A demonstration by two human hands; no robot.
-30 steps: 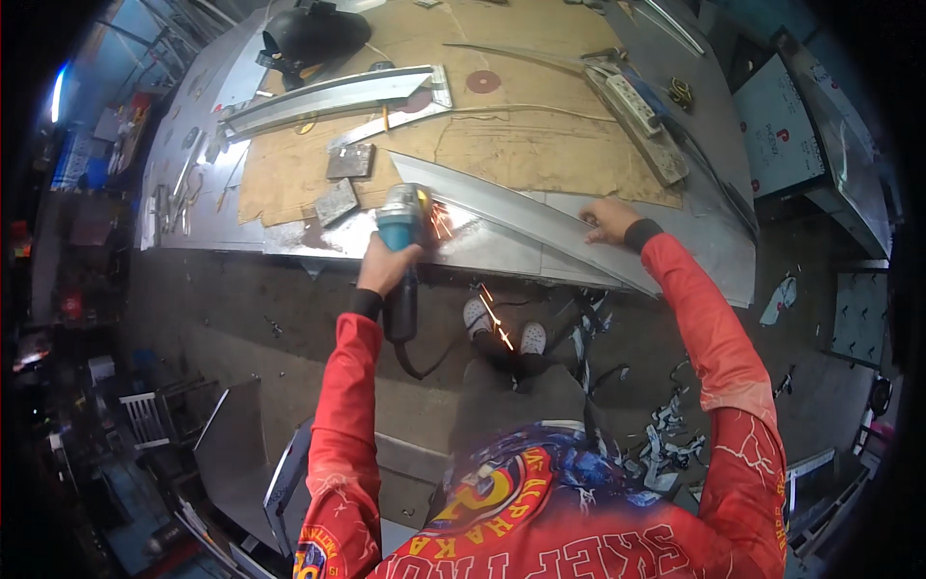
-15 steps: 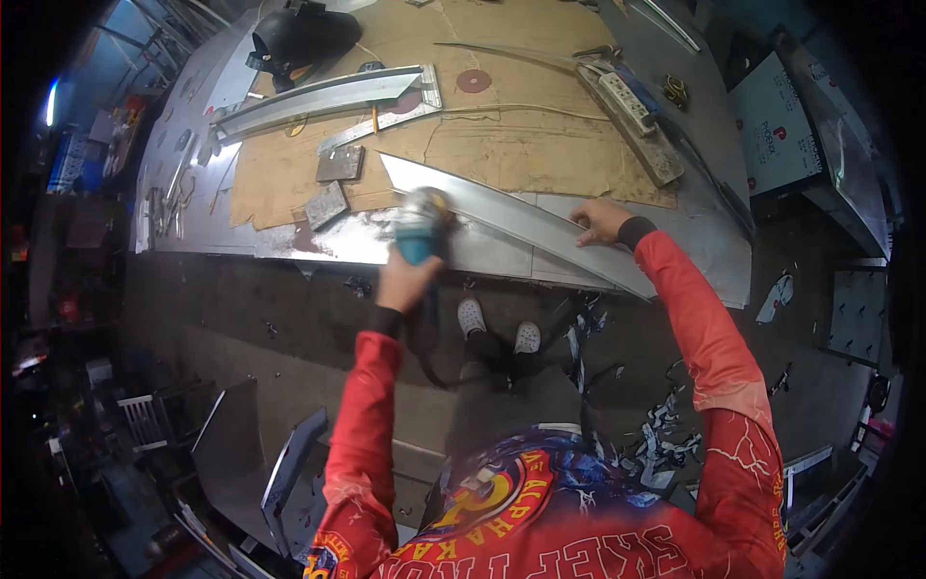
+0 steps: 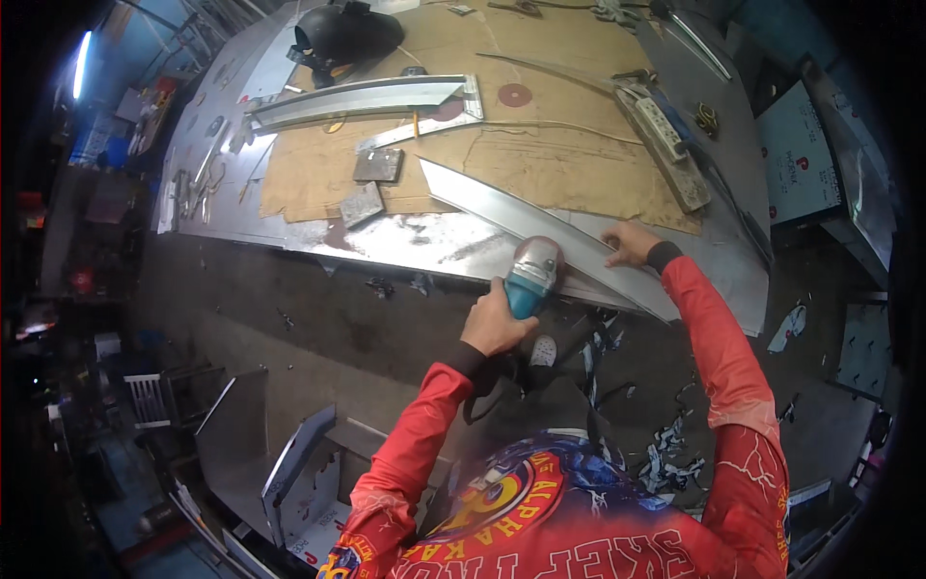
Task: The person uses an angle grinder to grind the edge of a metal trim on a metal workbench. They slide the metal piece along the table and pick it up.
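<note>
My left hand (image 3: 497, 323) is closed round the teal body of an angle grinder (image 3: 531, 280). Its reddish disc lies at the near edge of a long silver metal channel (image 3: 492, 206); whether it touches cannot be made out. The channel runs slantwise over the table's front edge, its pointed end at the far left. Towards its near right end, my right hand (image 3: 632, 245) grips the channel's far edge, fingers bent over it.
Brown cardboard (image 3: 540, 164) covers much of the metal table (image 3: 395, 241). Two metal blocks (image 3: 378, 165), a mitred metal frame (image 3: 367, 101), a black welding helmet (image 3: 349, 39) and a power strip (image 3: 661, 125) lie on it. Scraps (image 3: 670, 454) litter the floor.
My left hand has carried the grinder rightward and nearer along the channel, from its far left part to its middle. My right hand keeps its place on the channel. The whole view has shifted slightly.
</note>
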